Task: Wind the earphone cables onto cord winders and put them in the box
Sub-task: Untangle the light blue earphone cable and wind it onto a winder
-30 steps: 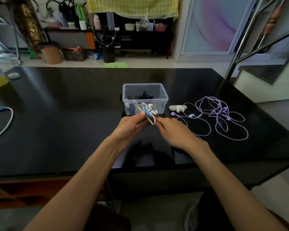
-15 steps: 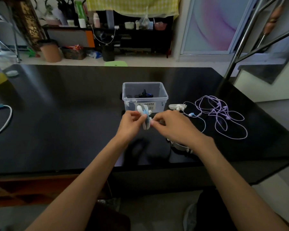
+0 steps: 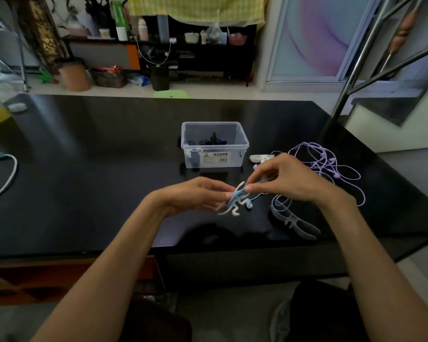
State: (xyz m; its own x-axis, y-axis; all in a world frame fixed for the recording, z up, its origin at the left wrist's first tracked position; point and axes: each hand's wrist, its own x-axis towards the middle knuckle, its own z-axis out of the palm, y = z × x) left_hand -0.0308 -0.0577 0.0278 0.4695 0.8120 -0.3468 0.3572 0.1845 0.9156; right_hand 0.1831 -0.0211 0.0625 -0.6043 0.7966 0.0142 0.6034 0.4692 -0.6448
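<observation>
Head view: white winder [image 3: 235, 203], blue-wrapped.

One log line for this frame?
left hand: holds white cord winder | right hand: pinches blue earphone cable | clear plastic box: beyond

Your box [image 3: 214, 154] sits mid-table [image 3: 97, 169], a wound cord [image 3: 214, 140] in it. Right of it lies a winder [image 3: 260, 158], then the loose earphones [image 3: 331, 166]. Before the box, your hands [image 3: 198, 196] [image 3: 287, 180] hold a winder [image 3: 237, 201]; another winder [image 3: 294, 222] lies right of it.
</observation>
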